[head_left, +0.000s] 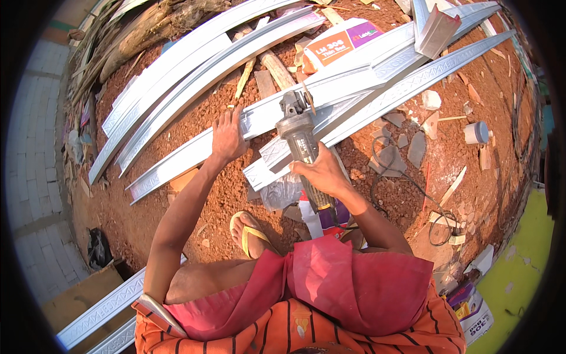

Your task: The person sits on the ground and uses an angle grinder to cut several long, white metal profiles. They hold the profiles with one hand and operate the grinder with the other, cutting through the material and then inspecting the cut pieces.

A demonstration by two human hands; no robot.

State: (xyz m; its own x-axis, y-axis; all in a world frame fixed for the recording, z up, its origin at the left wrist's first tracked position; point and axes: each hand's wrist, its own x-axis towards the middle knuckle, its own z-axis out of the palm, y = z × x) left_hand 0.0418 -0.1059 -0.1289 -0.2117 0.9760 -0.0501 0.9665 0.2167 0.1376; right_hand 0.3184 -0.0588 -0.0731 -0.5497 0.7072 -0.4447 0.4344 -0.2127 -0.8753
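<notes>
My left hand point(229, 137) presses flat, fingers spread, on a long white patterned cornice strip point(194, 154) lying on red earth. My right hand point(323, 173) is wrapped around the grey body of an angle grinder point(299, 134). The grinder's head and disc sit over the same strip, just right of my left hand. Its black power cord point(413, 189) trails off to the right across the ground. A shorter piece of the strip point(268, 168) lies under the tool. My foot in a yellow sandal point(250, 233) rests on the earth below the strip.
More long white cornice strips point(177, 76) lie in rows to the upper left and upper right. An orange and white box point(339, 41), wood offcuts point(277, 68), broken tile pieces point(413, 144) and a small white container point(476, 133) litter the dirt. Logs point(147, 29) lie at the top left.
</notes>
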